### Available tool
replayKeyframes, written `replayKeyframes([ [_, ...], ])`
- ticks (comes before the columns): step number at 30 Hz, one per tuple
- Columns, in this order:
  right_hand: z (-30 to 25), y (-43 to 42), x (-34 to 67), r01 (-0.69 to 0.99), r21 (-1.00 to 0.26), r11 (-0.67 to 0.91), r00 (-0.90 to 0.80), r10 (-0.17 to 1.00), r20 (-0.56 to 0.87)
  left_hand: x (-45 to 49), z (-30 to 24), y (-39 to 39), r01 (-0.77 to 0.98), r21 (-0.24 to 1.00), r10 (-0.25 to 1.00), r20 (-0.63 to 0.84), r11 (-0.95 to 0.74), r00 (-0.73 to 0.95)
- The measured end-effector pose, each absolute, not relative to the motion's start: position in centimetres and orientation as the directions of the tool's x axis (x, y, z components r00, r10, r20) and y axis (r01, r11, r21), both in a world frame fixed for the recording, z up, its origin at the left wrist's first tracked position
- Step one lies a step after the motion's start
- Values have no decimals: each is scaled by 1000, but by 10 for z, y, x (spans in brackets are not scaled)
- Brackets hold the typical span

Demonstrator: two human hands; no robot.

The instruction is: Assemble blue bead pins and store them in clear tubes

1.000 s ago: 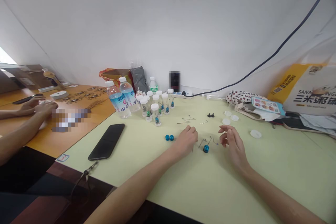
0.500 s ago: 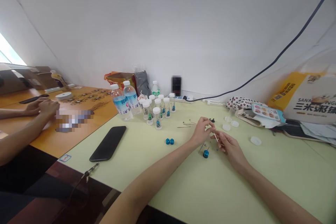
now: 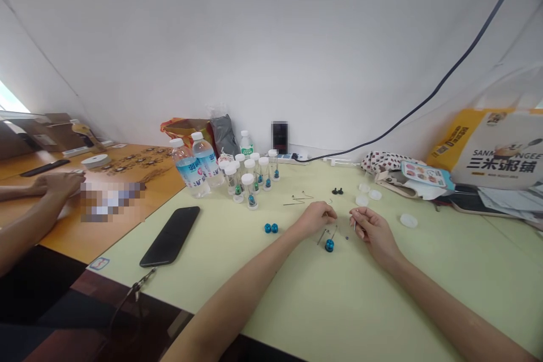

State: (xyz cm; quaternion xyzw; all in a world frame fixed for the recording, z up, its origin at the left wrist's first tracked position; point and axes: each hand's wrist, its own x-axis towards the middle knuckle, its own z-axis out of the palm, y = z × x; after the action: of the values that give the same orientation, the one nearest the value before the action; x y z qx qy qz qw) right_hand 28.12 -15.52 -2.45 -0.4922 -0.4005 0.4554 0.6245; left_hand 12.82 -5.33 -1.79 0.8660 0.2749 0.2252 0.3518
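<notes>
My right hand is closed in a pinch on a thin metal rod, only a short length of which shows. Left of it, my left hand is low over the table with its fingers curled together; whatever is between the fingertips is hidden. Just below that hand lies a blue round part with thin metal pins beside it. Two more blue parts sit side by side to the left. Bent thin wires and small black parts lie behind the hands.
White-capped clear tubes stand at the back left beside water bottles. A black phone lies at left. Translucent caps and a printed bag are at right. Another person's hands rest on the orange table.
My hands have moved apart. The left hand went down and left, away from the rod, while the rod stays in the right hand. The view has shifted slightly.
</notes>
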Motion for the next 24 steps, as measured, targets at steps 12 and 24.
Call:
replayKeyframes([
  [12, -24, -156, 281, -144, -986, 90, 271, 961, 48, 143, -28, -62, 255, 770, 627, 231, -585, 744],
  [24, -24, -158, 279, 86, -988, 130, 268, 952, 149, 131, -26, -57, -83, 989, 682, 144, -121, 717],
])
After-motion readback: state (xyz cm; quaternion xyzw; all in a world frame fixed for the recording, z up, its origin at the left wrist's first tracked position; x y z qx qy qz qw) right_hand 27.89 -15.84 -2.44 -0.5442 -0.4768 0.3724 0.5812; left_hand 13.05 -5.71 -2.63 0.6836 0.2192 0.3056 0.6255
